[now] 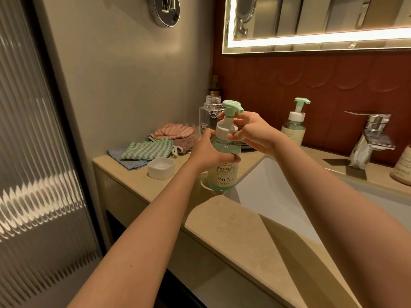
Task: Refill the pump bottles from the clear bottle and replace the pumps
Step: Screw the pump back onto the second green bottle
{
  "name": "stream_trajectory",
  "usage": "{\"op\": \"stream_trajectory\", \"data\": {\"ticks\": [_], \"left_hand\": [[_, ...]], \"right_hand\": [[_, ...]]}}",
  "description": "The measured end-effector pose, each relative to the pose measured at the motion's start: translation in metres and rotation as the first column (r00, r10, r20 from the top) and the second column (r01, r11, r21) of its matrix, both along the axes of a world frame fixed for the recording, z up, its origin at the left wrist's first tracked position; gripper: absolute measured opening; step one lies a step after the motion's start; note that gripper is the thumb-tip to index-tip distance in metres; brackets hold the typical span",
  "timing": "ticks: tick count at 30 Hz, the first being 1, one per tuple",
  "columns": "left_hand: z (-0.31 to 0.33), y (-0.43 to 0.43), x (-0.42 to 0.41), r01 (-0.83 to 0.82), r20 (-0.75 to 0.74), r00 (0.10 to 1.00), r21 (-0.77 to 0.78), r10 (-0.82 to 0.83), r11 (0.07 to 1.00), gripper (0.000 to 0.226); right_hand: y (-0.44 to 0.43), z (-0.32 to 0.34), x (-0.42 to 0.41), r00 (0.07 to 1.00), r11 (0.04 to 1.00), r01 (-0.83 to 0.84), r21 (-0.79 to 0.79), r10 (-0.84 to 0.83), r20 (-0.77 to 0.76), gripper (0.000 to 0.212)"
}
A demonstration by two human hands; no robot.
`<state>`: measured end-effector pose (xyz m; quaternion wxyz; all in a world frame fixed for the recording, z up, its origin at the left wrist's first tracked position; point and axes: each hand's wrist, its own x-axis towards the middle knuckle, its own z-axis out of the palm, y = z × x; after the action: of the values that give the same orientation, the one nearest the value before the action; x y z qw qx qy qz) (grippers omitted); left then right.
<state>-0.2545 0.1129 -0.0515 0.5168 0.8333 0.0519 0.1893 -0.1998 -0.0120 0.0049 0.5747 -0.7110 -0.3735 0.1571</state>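
Near pump bottle (223, 172) is standing upright on the counter (222, 221), at the left corner of the sink basin (278, 196), long axis vertical. Left hand (206, 152) is gripping its body low from the left, fingers curled round the green shoulder. Right hand (251, 134) is coming in from the right and sitting higher, fingers (233, 136) curled round the white collar (225, 131) under the green pump head (231, 107). The collar lies directly between those fingers, so any twist turns about the upright axis. Judgement: the pump is being seated, tightness not readable. Clear bottle (208, 116) is standing uncapped just behind, its white cap (161, 168) lying apart on the counter. Second pump bottle (293, 130) is standing near the faucet (369, 138), pump on.
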Motion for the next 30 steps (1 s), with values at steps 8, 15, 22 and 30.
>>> {"op": "stream_trajectory", "data": {"ticks": [8,15,22,30], "left_hand": [[0.001,0.000,0.001,0.001,-0.012,1.000,-0.020,-0.002,1.000,0.064],[0.001,-0.001,0.001,0.003,-0.002,1.000,-0.016,-0.003,1.000,0.075],[-0.002,0.001,0.005,-0.015,-0.014,1.000,-0.002,0.015,1.000,0.078],[-0.002,-0.002,0.007,-0.024,-0.001,1.000,0.029,0.024,0.999,0.081]], "right_hand": [[0.009,0.001,-0.004,0.994,0.994,0.104,-0.011,-0.104,0.038,0.027],[0.013,0.001,-0.003,0.935,0.967,0.255,-0.025,-0.240,0.260,0.034],[0.018,-0.005,-0.004,0.821,0.910,0.413,-0.042,-0.352,0.449,0.041],[0.037,-0.012,0.003,0.757,0.803,0.569,-0.180,-0.425,0.497,0.079]]}}
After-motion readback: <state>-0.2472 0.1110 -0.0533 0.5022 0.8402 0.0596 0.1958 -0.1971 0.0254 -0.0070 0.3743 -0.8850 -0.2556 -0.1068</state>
